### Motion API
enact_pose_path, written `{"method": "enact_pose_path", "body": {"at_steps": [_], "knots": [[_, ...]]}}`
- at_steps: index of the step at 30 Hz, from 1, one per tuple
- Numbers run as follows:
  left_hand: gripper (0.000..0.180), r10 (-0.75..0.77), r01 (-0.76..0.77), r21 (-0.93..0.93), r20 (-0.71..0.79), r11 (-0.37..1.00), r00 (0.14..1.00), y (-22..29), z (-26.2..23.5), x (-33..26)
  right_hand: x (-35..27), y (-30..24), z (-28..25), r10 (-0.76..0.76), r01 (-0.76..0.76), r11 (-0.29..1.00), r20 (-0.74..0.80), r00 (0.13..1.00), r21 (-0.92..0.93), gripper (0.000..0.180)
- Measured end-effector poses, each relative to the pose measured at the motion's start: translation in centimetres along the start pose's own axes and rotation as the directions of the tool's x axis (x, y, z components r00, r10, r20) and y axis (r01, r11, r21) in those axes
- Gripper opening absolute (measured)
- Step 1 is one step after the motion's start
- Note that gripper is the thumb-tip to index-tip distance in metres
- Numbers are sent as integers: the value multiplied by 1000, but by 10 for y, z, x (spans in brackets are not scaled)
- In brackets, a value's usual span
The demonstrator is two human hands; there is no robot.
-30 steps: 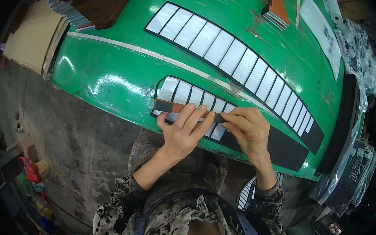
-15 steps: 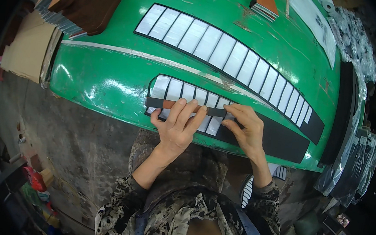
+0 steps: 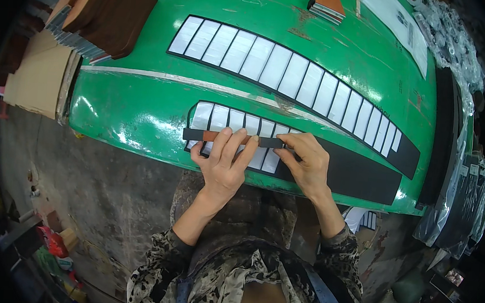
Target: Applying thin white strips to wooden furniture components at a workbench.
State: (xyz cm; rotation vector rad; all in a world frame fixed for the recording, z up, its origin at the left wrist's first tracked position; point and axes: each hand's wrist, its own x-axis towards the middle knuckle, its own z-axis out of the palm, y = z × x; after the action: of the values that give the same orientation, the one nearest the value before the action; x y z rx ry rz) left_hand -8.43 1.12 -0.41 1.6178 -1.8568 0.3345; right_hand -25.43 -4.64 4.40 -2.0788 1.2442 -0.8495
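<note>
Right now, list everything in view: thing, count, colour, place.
table: one, green, centre.
strip: one, dark with an orange-brown stretch, under both hands at the near edge.
near panel: one, black, white tiles at its left end, on the table.
far panel: one, black, white tiles nearly all along, behind the near one.
brown sheets: a stack, far left.
cardboard: tan, left of the table.
left hand: fingers flat on the strip.
right hand: fingertips on the strip's right end.
</note>
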Motion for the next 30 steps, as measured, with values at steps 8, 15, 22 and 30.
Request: {"method": "enact_pose_path", "body": {"at_steps": [8, 15, 22, 30], "knots": [[27, -11, 11, -1, -6, 1000, 1000, 1, 0, 2, -2, -1, 1, 40, -39, 998, -18, 999, 50, 26], [30, -32, 32, -7, -1, 999, 999, 1, 1, 0, 1, -3, -3, 131, -136, 978, 40, 991, 162, 27], [27, -37, 37, -7, -14, 999, 999, 2, 2, -1, 2, -2, -3, 132, -139, 976, 49, 990, 168, 25], [27, -33, 33, 0, -18, 999, 999, 2, 2, 1, 4, -1, -1, 17, -19, 996, 25, 1000, 86, 25]]}}
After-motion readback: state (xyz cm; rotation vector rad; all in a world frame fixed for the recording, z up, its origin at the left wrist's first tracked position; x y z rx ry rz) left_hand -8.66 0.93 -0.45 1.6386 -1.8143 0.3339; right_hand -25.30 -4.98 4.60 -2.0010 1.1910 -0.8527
